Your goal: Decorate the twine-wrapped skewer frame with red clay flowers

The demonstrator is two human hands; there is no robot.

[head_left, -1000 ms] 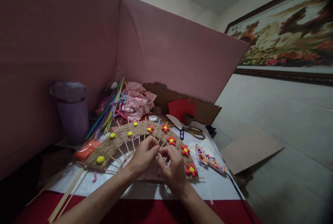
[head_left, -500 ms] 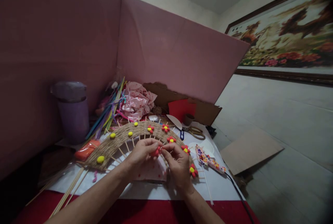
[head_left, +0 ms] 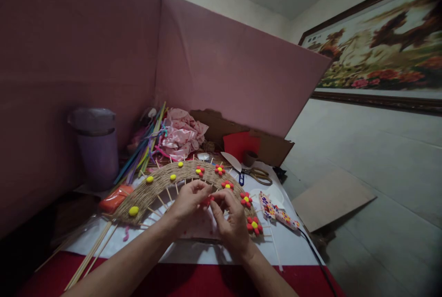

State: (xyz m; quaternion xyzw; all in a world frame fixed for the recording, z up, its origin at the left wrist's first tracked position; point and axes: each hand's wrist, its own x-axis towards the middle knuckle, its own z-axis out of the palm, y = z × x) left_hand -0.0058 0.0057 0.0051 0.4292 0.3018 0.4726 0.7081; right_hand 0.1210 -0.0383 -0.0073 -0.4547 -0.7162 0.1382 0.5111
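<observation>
Since red clay seems soft, hold edges lightly; left hand pinches it from nine o'clock, right hand grip unclear.

You work in dim, muted light, the pink panel on your left sinking toward darkness while the tiled wall on the right stays paler. Soft shadows lie beneath your left hand and right hand on the white sheet. Your wide lens stretches the framed painting; the upper right corner blurs black. The purple tumbler looks soft.
</observation>
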